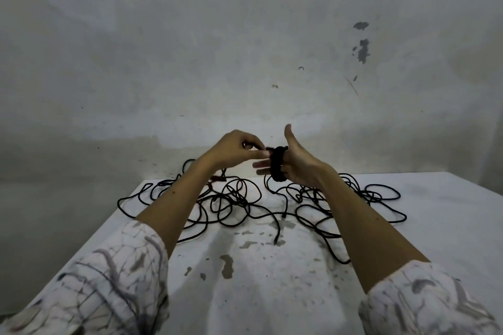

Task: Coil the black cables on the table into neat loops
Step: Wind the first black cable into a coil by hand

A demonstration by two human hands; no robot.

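A tight coil of black cable (277, 163) is wound around the straight fingers of my right hand (295, 164), held up above the table with the thumb pointing up. My left hand (239, 149) is raised beside it and pinches the end of that cable right at the coil. Below both hands, several loose black cables (239, 201) lie tangled across the far half of the white table (272, 280). One free cable end (276, 241) points toward me near the table's middle.
A stained white wall (245, 49) stands close behind the table. The table's left edge (89, 239) runs diagonally toward me. Grey patches of worn paint mark the near tabletop. Something reddish (220, 175) shows among the cables behind my left forearm.
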